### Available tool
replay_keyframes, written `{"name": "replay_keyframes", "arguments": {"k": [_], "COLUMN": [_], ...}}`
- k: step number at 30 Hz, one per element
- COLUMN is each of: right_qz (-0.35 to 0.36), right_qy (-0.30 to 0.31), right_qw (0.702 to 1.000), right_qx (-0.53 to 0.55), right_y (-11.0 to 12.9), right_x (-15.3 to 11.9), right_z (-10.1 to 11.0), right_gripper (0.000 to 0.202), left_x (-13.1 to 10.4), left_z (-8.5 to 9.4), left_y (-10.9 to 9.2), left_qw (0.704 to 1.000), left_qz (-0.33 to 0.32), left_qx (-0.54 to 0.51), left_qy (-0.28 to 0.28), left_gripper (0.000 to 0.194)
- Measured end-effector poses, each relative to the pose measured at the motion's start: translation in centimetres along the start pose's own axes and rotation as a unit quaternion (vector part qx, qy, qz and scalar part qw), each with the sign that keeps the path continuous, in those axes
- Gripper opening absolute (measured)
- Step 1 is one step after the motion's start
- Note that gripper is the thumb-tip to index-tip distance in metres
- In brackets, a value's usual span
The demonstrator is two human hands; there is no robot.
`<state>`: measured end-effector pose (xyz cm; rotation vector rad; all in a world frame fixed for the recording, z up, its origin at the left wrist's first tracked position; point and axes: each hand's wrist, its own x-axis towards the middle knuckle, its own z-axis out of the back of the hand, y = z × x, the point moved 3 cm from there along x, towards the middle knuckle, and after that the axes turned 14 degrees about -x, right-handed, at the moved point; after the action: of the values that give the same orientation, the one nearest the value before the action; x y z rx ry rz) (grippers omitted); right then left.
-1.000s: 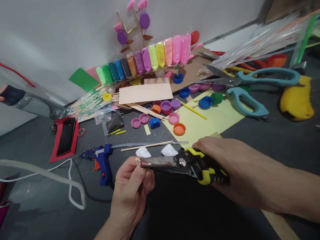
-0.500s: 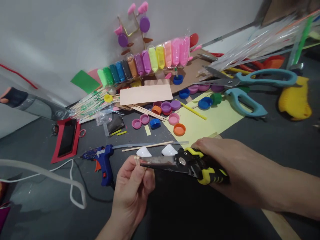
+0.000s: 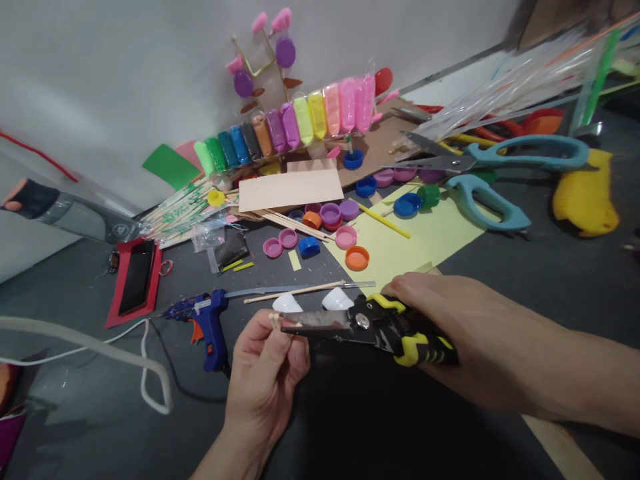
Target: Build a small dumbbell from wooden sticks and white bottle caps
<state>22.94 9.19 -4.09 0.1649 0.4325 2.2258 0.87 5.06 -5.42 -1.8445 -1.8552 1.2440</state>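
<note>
My right hand (image 3: 445,313) is wrapped round the black and yellow handles of wire strippers (image 3: 363,321), whose jaws point left. Between the thumb and fingers of my left hand (image 3: 267,373) are short wooden stick pieces (image 3: 275,321), their pale ends poking up. The tool's jaw tips meet these sticks just above my left thumb; whether the blades bite into the wood is hard to tell. Right behind the jaws lie two white caps (image 3: 287,303). A long wooden stick (image 3: 295,292) and a clear glue stick (image 3: 360,285) rest beyond them.
A blue glue gun (image 3: 213,333) lies left of my hands, its cable trailing. Coloured bottle caps (image 3: 357,258) are scattered over yellow paper (image 3: 440,230). Blue-handled scissors (image 3: 525,152) and a yellow object (image 3: 587,197) sit at right. Bagged clay (image 3: 303,120) stands along the wall.
The camera view shifts very slightly. Both hands, the wire strippers and the stick pieces stay almost in the same place.
</note>
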Motion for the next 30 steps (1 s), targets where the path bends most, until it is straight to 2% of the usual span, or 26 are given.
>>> {"name": "replay_keyframes", "arguments": {"k": [7, 13, 21, 30], "right_qz": [0.013, -0.041, -0.003, 0.007], "right_qy": [-0.01, 0.003, -0.015, 0.011], "right_qw": [1.0, 0.999, 1.0, 1.0], "right_qx": [-0.027, 0.0, -0.001, -0.022], "right_y": [-0.1, -0.1, 0.2, 0.3], "right_x": [0.1, 0.3, -0.2, -0.2], "right_z": [-0.3, -0.1, -0.4, 0.1], "right_gripper": [0.019, 0.017, 0.023, 0.02], "left_x": [-0.4, 0.0, 0.2, 0.2], "left_z": [-0.4, -0.4, -0.6, -0.7], "left_y": [0.1, -0.7, -0.8, -0.7], "left_qw": [1.0, 0.999, 0.996, 0.994], "left_qz": [0.009, -0.049, -0.084, -0.104], "left_qx": [-0.014, 0.013, 0.007, 0.041], "left_qy": [-0.007, 0.01, -0.019, 0.007], "left_gripper": [0.03, 0.023, 0.025, 0.024]}}
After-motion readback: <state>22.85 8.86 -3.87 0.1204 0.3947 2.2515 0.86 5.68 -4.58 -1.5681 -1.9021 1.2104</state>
